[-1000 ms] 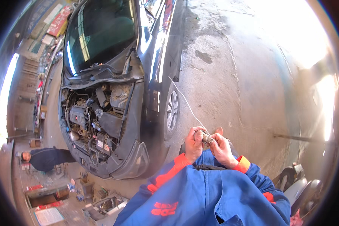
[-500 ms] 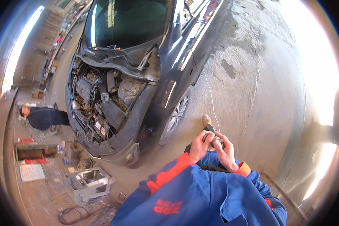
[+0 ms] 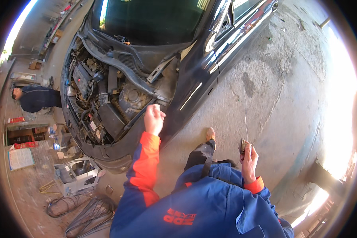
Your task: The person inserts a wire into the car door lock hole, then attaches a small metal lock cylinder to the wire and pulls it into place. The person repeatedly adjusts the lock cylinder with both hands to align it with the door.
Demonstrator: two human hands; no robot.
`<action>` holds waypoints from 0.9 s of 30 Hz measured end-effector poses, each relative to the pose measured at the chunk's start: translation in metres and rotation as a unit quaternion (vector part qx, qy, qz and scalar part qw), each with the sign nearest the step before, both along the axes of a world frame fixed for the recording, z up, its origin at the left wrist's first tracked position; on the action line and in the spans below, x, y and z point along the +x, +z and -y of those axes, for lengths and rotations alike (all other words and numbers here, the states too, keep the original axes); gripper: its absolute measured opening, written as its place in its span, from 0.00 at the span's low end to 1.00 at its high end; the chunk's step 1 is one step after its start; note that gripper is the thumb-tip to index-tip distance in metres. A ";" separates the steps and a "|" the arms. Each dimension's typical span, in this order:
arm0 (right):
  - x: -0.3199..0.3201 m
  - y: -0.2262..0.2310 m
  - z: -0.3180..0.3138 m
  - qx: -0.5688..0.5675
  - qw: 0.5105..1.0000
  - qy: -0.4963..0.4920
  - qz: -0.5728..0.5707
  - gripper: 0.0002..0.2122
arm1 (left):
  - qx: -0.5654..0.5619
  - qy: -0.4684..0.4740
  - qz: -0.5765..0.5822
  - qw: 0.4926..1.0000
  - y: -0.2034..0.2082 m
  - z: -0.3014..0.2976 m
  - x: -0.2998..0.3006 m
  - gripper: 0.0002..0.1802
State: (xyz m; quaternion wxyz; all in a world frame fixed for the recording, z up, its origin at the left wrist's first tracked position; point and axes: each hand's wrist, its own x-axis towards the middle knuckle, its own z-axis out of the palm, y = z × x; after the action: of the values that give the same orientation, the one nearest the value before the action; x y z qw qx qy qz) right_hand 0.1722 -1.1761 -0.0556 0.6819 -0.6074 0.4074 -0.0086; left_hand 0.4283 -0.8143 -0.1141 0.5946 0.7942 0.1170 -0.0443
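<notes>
While both hands met over the small metal piece point(image 3: 242, 146) a half-second ago, they are now well apart, and the right hand point(image 3: 248, 162) alone pinches it between thumb and fingers, out in front of the jacket and above the concrete floor point(image 3: 281, 131). The pale cord point(image 3: 246, 116) leads up from it across the floor. The left hand point(image 3: 154, 119) appears over the edge of the car point(image 3: 198, 79), beside the open engine bay point(image 3: 111, 115), fingers curled inward; whether it holds or touches anything I cannot tell. For the work, this seems to leave the piece in one hand's keeping and the left off it. Counted: one metal piece, one cord, one car, one co-worker point(image 3: 39, 98) in dark clothes, one grey metal frame point(image 3: 65, 184), one white sheet point(image 3: 22, 159), and one of the wearer's shoes point(image 3: 210, 133) in view.
</notes>
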 end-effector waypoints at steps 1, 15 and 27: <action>0.006 -0.004 0.004 -0.008 1.000 0.000 -0.008 0.24 | 0.037 0.005 0.007 0.999 -0.001 -0.005 0.018 0.14; 0.037 -0.036 0.052 -0.006 0.993 -0.038 -0.113 0.21 | 0.483 -0.068 0.094 0.868 -0.012 0.041 0.095 0.28; 0.028 -0.109 0.091 0.075 0.963 0.070 -0.249 0.23 | -0.113 -0.114 -0.331 0.930 -0.068 0.218 -0.126 0.29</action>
State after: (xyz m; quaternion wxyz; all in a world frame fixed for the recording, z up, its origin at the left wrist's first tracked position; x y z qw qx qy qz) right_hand 0.2000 -1.2669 -0.1643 0.6010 -0.5649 0.5202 0.2215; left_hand 0.3026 -1.0322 -0.1821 0.5989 0.6703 0.2097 -0.3848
